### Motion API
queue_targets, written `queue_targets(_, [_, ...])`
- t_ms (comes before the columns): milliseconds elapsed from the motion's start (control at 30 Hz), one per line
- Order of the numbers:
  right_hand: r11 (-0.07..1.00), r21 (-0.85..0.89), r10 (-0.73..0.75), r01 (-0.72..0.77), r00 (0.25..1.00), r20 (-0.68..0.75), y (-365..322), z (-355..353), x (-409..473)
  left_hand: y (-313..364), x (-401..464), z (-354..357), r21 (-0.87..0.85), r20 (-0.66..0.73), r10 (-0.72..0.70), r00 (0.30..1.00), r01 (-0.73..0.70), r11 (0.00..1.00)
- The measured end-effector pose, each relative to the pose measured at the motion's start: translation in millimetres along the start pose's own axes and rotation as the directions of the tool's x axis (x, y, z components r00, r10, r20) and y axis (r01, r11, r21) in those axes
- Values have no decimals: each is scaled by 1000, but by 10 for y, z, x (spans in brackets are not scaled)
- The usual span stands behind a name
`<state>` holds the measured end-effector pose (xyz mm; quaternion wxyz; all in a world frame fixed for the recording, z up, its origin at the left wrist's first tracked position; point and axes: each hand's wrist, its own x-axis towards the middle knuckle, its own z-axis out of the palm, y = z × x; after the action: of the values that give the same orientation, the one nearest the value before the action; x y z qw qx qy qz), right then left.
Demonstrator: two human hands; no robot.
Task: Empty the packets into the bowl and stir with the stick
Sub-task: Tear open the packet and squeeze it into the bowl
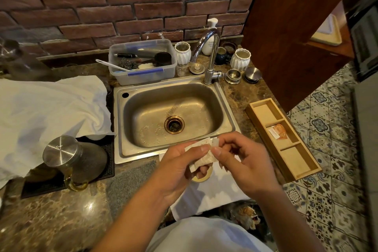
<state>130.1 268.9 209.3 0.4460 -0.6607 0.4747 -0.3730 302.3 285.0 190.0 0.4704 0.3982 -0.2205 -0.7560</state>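
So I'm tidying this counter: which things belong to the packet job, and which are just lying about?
Job:
- packet, pinched by left hand and right hand
- spare packets in wooden tray
- bowl rim under the hands

Lying about:
- steel jar
- plastic tub
- white cloth
- soap dispenser

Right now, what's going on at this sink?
A person stands at the counter in front of a steel sink, holding a small white packet in both hands. The left hand grips its body while the right hand pinches its top corner, apparently tearing it open. A bowl peeks out just beneath the hands, mostly hidden. More packets lie in the middle compartment of a wooden tray to the right.
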Motion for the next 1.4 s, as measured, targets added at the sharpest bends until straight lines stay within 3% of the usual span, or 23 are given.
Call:
queue_targets(167, [970,-195,-160,143,984,-75,37,67,-28,-13,14,-9,-66,6,-48,999,49,997])
queue_targets(300, [1000,-13,4,-5,997,-78,33,20,-33,25,13,-37,62,18,13,1000,-15,998])
queue_targets(400, [988,111,106,-109,994,26,5,-42,-13,59,11,-61,111,38,47,998,-51,993])
queue_targets(500, [982,135,121,-133,988,93,0,-68,-5,81,2,-70,157,74,55,996,-66,985])
queue_targets(833, [961,223,143,-164,984,107,37,-83,-8,70,-28,-96,251,112,54,992,-81,965])
queue_targets(1033, [973,191,115,-130,990,87,80,-89,-11,50,-33,-91,230,101,50,994,-72,970])
queue_targets(1400, [999,-49,-10,9,1000,-21,169,-50,-82,-9,-23,-24,205,54,22,998,-33,978])
